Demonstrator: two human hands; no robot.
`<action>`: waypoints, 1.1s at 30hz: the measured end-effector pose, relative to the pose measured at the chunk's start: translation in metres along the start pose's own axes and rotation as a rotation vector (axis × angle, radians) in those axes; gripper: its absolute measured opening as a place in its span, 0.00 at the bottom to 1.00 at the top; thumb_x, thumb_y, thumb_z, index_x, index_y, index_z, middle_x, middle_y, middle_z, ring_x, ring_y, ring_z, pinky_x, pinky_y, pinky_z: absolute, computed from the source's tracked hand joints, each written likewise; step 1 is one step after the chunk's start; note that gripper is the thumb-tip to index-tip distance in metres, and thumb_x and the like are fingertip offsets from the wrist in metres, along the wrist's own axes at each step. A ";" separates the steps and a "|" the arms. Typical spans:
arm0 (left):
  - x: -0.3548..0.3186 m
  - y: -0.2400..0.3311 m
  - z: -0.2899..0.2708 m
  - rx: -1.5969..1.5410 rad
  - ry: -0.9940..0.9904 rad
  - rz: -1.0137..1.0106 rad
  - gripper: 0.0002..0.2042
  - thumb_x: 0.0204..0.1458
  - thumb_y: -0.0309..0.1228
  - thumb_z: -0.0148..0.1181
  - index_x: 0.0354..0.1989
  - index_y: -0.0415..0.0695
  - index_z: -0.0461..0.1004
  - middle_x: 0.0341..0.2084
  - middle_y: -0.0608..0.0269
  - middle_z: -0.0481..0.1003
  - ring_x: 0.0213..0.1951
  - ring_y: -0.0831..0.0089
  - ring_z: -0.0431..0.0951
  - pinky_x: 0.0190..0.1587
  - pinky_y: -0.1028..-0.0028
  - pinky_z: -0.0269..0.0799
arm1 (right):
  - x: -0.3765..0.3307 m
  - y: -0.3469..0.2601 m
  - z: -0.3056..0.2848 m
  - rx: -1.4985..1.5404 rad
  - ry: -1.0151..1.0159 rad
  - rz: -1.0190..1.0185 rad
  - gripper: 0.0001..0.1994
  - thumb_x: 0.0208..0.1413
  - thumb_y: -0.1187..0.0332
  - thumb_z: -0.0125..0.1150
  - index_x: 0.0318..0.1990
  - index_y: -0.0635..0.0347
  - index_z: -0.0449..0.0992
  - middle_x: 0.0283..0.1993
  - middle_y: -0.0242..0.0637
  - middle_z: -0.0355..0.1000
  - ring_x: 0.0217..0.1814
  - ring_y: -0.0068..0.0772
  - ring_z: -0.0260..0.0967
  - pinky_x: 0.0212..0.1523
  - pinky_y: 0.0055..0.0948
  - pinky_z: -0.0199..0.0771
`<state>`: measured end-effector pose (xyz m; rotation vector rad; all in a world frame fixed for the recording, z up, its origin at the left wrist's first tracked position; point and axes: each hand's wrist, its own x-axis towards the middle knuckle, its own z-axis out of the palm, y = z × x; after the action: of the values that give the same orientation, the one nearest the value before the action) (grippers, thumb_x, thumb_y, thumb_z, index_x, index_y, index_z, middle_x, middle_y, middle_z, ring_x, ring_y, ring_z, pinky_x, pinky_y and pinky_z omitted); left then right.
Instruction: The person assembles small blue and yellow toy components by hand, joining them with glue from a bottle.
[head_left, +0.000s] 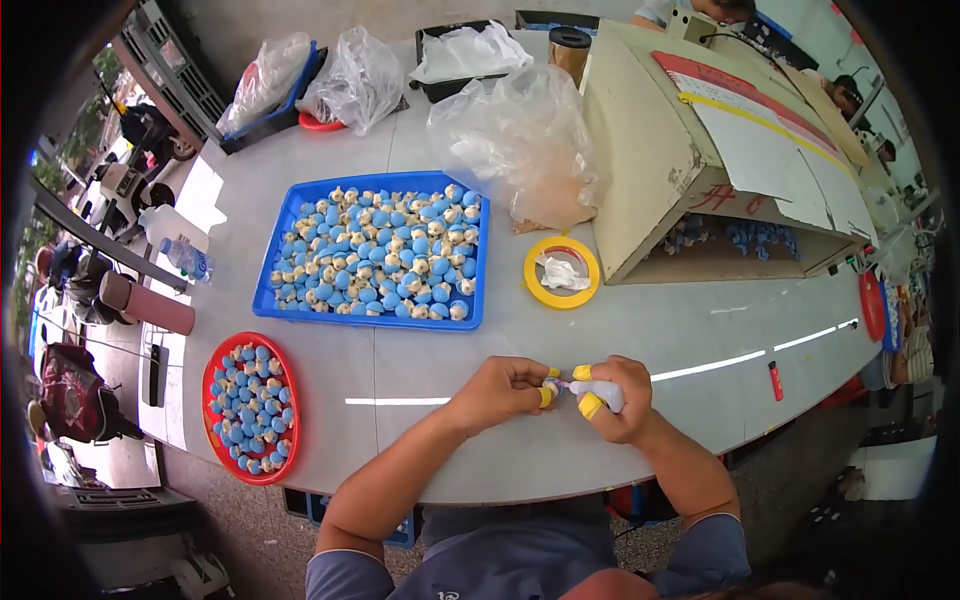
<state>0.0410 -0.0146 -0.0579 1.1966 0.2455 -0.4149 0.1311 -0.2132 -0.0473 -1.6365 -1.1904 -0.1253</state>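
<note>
My left hand (497, 388) pinches a small bluish-purple piece (555, 385), mostly hidden by the fingertips. In my right hand (630, 385) is a small whitish squeeze bottle (604, 393), its thin pinkish nozzle turned left toward the piece. Whether nozzle and piece touch, I cannot tell. Yellow covers sit on several fingertips of both hands. Beyond my left hand, a blue tray (360, 320) is full of small blue-and-cream figure parts (375, 250). More such parts lie in a red oval tray (212, 405) to the left.
A yellow round dish (533, 272) with a crumpled white tissue (563, 272) stands beyond my hands. Behind it are a clear plastic bag (510, 130) and a large beige box-like hood (640, 150) holding blue pieces. A red marker-like item (776, 381) lies at the right.
</note>
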 end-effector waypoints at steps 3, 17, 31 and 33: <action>0.001 0.000 0.002 0.006 -0.006 0.002 0.19 0.48 0.18 0.56 0.50 0.25 0.68 0.38 0.52 0.77 0.39 0.72 0.79 0.42 0.76 0.76 | 0.000 -0.001 -0.001 0.017 -0.017 0.023 0.13 0.36 0.74 0.64 0.34 0.65 0.72 0.24 0.41 0.72 0.18 0.35 0.63 0.24 0.31 0.64; -0.001 0.003 0.002 -0.062 0.024 0.024 0.17 0.54 0.23 0.57 0.50 0.26 0.68 0.39 0.53 0.76 0.42 0.71 0.78 0.47 0.77 0.74 | 0.002 -0.003 -0.002 -0.077 0.016 -0.023 0.12 0.35 0.75 0.63 0.31 0.65 0.72 0.24 0.42 0.72 0.16 0.35 0.61 0.22 0.31 0.62; 0.001 -0.002 0.001 -0.121 0.039 0.013 0.18 0.54 0.24 0.58 0.51 0.26 0.68 0.41 0.52 0.76 0.43 0.69 0.78 0.47 0.76 0.75 | 0.001 -0.002 -0.001 -0.104 0.040 -0.065 0.11 0.33 0.75 0.63 0.30 0.63 0.75 0.23 0.36 0.74 0.14 0.33 0.61 0.19 0.29 0.61; 0.001 -0.002 0.001 -0.135 0.041 0.012 0.18 0.54 0.24 0.58 0.51 0.26 0.68 0.41 0.52 0.76 0.43 0.69 0.78 0.47 0.76 0.75 | -0.001 0.000 -0.001 -0.100 0.042 -0.067 0.11 0.33 0.75 0.62 0.31 0.63 0.74 0.24 0.36 0.74 0.14 0.33 0.61 0.19 0.29 0.61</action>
<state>0.0415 -0.0165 -0.0592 1.0740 0.2974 -0.3583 0.1308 -0.2142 -0.0472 -1.6730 -1.2244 -0.2642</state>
